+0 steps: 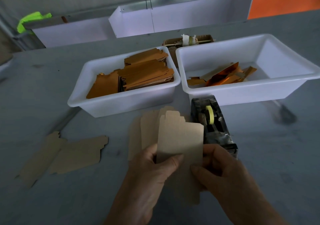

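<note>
Head view: cardboard blank (pixel 181 138) between fingers (pixel 173 161).

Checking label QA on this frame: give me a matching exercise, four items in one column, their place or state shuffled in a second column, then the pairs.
1. folded cardboard blank
2. tape dispenser
3. left tub
4. right tub

A. holds a few loose shiny gold pieces
B. pinched by the left hand and the right hand
C. on the table, just right of the held blank
D. holds stacked brown-gold blanks

Pairs: 1-B; 2-C; 3-D; 4-A
</note>
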Available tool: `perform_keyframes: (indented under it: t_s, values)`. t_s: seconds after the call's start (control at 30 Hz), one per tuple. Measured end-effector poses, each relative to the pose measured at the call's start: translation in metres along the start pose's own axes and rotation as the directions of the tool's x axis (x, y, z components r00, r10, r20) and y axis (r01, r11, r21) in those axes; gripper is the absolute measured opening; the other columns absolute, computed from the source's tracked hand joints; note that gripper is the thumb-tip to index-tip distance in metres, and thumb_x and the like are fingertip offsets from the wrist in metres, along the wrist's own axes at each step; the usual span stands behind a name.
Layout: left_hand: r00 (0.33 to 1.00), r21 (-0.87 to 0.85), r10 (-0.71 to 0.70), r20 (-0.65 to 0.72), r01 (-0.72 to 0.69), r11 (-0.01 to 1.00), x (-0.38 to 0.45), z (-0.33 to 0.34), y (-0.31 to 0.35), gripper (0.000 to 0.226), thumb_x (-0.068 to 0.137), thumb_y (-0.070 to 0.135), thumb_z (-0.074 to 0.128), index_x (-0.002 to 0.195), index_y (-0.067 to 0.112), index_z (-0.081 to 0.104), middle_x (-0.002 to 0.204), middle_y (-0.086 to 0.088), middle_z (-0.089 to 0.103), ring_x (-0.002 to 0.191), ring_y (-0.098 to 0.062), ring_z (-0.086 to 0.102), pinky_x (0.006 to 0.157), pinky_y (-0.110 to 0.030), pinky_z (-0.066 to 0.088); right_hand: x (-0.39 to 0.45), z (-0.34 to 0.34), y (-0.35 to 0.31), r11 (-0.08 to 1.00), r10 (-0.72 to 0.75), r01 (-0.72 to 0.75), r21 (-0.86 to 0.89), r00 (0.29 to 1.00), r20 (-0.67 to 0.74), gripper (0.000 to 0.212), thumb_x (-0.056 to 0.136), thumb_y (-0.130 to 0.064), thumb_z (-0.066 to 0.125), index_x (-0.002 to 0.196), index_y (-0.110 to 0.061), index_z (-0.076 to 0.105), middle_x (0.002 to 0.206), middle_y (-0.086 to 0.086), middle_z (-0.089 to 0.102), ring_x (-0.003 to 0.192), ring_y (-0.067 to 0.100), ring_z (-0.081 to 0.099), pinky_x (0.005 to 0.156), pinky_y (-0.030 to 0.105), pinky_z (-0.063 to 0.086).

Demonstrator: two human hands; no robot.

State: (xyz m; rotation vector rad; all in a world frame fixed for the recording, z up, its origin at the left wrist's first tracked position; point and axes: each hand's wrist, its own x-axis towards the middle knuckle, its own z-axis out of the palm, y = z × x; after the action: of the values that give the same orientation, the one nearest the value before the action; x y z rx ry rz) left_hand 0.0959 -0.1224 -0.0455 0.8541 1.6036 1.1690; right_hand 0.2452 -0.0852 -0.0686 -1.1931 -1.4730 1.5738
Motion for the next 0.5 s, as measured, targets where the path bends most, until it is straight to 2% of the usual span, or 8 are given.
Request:
perform_keyframes:
  t_s: [0.07,0.17,0.27,0.37,0.43,0.5]
  values:
    - [1.000,0.038,0.006,-0.024,-0.005,0.999,-0.001,0.001,0.001,0.014,0.076,0.018,0.075,0.086,0.027,0.073,0.080,-0.002,0.076,0.077,-0.018,0.072,0.069,-0.032,0.058,-0.003,0.003,0.001,0.999,-0.015,0.013,-0.041,0.999,-0.039,0.030,0.078,-0.007,0.068,0.082,-0.037,0.066,0.075,-0.005,0.073,0.068,0.011,0.069,0.060,0.028,0.054]
    - [0.998,0.078,0.042,-0.052,-0.038,0.996,-0.004,0.004,0.002,0.019,0.071,0.023,0.077,0.086,0.031,0.071,0.078,-0.002,0.075,0.075,-0.020,0.072,0.072,-0.041,0.060,-0.008,0.008,-0.002,0.982,-0.101,0.078,-0.173,0.987,-0.128,0.020,0.070,-0.032,0.066,0.086,-0.043,0.062,0.072,-0.011,0.070,0.062,0.008,0.064,0.060,0.027,0.052]
    - [0.997,0.099,0.050,-0.060,-0.044,0.994,-0.006,0.006,0.003,0.019,0.076,0.016,0.075,0.084,0.033,0.072,0.075,-0.002,0.074,0.073,-0.019,0.071,0.068,-0.040,0.060,-0.013,0.013,-0.008,0.965,-0.156,0.114,-0.236,0.974,-0.164,0.015,0.070,-0.046,0.064,0.084,-0.041,0.062,0.073,-0.014,0.067,0.061,0.005,0.063,0.054,0.014,0.048]
    - [0.994,0.108,0.090,-0.064,-0.082,0.991,-0.008,0.008,0.006,0.008,0.075,0.020,0.075,0.081,0.025,0.072,0.070,-0.008,0.072,0.070,-0.028,0.070,0.064,-0.047,0.059,-0.016,0.018,-0.014,0.966,-0.207,0.181,-0.187,0.969,-0.135,0.035,0.068,-0.062,0.047,0.083,-0.034,0.061,0.063,-0.012,0.066,0.051,0.002,0.061,0.046,0.007,0.043]
    - [0.988,0.135,0.136,-0.078,-0.125,0.983,-0.011,0.012,0.008,0.014,0.069,0.028,0.070,0.079,0.018,0.070,0.066,-0.012,0.068,0.066,-0.032,0.067,0.062,-0.052,0.056,-0.016,0.022,-0.014,0.977,-0.204,0.193,-0.092,0.970,-0.131,0.037,0.071,-0.060,0.042,0.082,-0.029,0.059,0.058,-0.003,0.067,0.045,0.008,0.062,0.047,0.013,0.047]
    - [0.980,0.178,0.188,-0.059,-0.175,0.968,-0.013,0.014,0.009,0.021,0.072,0.033,0.063,0.077,0.013,0.067,0.061,-0.011,0.062,0.059,-0.025,0.059,0.058,-0.046,0.053,-0.013,0.024,-0.013,0.983,-0.182,0.179,-0.029,0.975,-0.127,0.034,0.073,-0.056,0.044,0.081,-0.026,0.054,0.058,0.002,0.068,0.048,0.014,0.065,0.048,0.021,0.053]
